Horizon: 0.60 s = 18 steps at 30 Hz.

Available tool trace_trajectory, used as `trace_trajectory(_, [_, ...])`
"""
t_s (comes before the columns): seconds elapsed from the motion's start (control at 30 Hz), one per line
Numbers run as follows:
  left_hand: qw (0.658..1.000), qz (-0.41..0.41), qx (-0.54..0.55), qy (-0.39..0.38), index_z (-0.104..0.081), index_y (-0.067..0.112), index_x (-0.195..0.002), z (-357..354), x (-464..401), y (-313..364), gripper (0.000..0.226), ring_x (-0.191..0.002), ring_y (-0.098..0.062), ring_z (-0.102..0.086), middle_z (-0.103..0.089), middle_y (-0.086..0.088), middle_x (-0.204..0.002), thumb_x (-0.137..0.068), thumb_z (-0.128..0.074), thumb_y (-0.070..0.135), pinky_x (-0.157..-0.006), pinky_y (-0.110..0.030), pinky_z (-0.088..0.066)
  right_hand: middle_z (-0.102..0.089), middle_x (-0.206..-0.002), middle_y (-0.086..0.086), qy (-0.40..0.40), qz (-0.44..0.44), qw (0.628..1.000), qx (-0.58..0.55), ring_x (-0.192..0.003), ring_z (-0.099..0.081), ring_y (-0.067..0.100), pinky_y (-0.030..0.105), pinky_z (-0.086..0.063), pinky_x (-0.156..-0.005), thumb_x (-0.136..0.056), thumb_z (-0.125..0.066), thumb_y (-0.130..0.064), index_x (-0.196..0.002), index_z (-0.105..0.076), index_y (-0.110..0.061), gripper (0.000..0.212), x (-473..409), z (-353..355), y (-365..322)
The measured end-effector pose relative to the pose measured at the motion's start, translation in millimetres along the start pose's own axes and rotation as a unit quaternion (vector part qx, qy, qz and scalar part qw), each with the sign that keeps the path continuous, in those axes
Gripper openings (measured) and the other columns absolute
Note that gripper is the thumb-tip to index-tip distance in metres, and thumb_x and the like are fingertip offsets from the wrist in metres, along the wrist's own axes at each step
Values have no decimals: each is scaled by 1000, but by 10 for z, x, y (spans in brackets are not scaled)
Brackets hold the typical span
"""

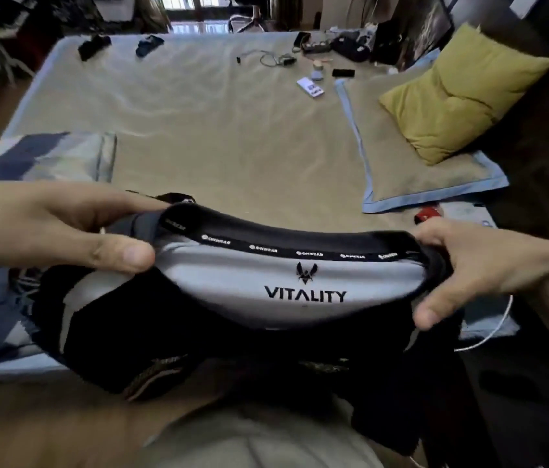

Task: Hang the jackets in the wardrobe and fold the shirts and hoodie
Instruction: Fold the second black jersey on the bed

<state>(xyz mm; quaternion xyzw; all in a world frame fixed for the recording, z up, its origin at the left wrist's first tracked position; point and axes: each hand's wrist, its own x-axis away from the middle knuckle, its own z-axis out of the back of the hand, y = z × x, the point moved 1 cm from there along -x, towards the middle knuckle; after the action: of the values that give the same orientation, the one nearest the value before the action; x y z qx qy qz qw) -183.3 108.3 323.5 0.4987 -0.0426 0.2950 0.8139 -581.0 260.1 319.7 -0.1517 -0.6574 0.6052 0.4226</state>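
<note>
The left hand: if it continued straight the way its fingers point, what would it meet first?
Probably the right hand: the left hand points right along the black, grey-lined shirt collar both grip. Depth is unclear.

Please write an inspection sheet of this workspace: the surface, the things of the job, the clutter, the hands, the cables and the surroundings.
Surface: bed with a beige sheet, wrinkled.
Job's things: black shirt held up at the near edge, neck opening stretched wide, inside print reads VITALITY; folded blue and white garment lies at the left.
Clutter: yellow pillow on a blue-edged pillowcase; small items at the far end, among them a white card and a black case.
Hands: left hand pinches the collar's left side; right hand grips its right side.
Cables: grey cable at the far end; white cord near the right wrist.
Surroundings: wooden floor; window far behind, blurred.
</note>
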Motion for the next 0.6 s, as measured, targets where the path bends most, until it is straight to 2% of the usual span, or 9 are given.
trace_trajectory(0.1, [993,29,89,-75,-74,37,-99,16,-627,-172,35,-93,-8,-72,-77,9,-97,-77,-74,64,-75,-21,-54,-77,-111,9,135,-53,989,-16,-107,-72,23,35,-53,-98,-69,-92,-25,-106,-78,-19,40,-538,386,518])
trace_trajectory(0.13, [991,49,110,-58,-74,33,-98,28,-930,-287,30,-89,-7,-71,-77,8,-96,-81,-73,57,-73,-18,-52,-77,-112,10,166,-61,984,-18,-109,-71,25,37,-51,-101,-74,-89,-29,-107,-78,-16,37,-763,548,718])
trace_trajectory(0.2, [988,108,107,-33,-73,23,-108,20,-1541,-713,24,-95,-7,-71,-77,4,-103,-90,-70,38,-80,-17,-52,-78,-93,-1,212,-92,973,-24,-88,-70,10,25,-51,-82,-81,-85,-27,-95,-79,-17,18,-1230,869,1198])
trace_trajectory(0.23, [984,137,98,-57,-71,15,-111,-39,-1794,-1015,27,-95,-6,-69,-77,3,-104,-93,-68,35,-83,-18,-52,-73,-79,-7,218,-122,968,-16,-76,-62,3,22,-46,-72,-81,-85,-28,-87,-79,-19,13,-1460,1020,1519])
trace_trajectory(0.33, [965,205,47,-158,-68,5,-100,-349,-2413,-2063,54,-84,-3,-63,-75,5,-91,-84,-70,57,-83,-34,-53,-60,-67,-3,162,-195,967,0,-69,-48,3,30,-33,-69,-65,-88,-58,-82,-75,-15,48,-2094,1307,2541])
trace_trajectory(0.37, [958,224,63,-169,-67,7,-104,-484,-2585,-2451,65,-88,-4,-64,-74,7,-95,-79,-70,67,-88,-40,-53,-54,-62,-9,145,-213,966,-16,-64,-45,1,29,-32,-66,-68,-88,-54,-73,-72,-15,42,-2271,1345,2784])
trace_trajectory(0.43, [952,257,96,-136,-65,14,-113,-637,-2908,-3034,75,-102,-11,-67,-72,5,-107,-72,-67,76,-98,-38,-50,-49,-48,-19,138,-244,959,-40,-50,-43,-8,18,-32,-59,-84,-83,-26,-55,-64,-23,34,-2598,1427,3102])
trace_trajectory(0.5, [948,282,128,-70,-64,16,-106,-643,-3205,-3358,61,-102,-15,-68,-72,1,-104,-73,-69,68,-97,-33,-51,-56,-47,-21,164,-251,952,-58,-49,-51,-11,9,-36,-56,-88,-78,-12,-62,-65,-26,33,-2916,1551,3358])
trace_trajectory(0.6, [946,288,143,36,-59,18,-76,-446,-3641,-3659,25,-81,-13,-57,-64,5,-78,-84,-59,42,-75,-24,-46,-77,-78,-1,245,-247,935,-68,-72,-67,4,16,-48,-72,-86,-80,-13,-84,-77,-10,4,-3400,1903,3663])
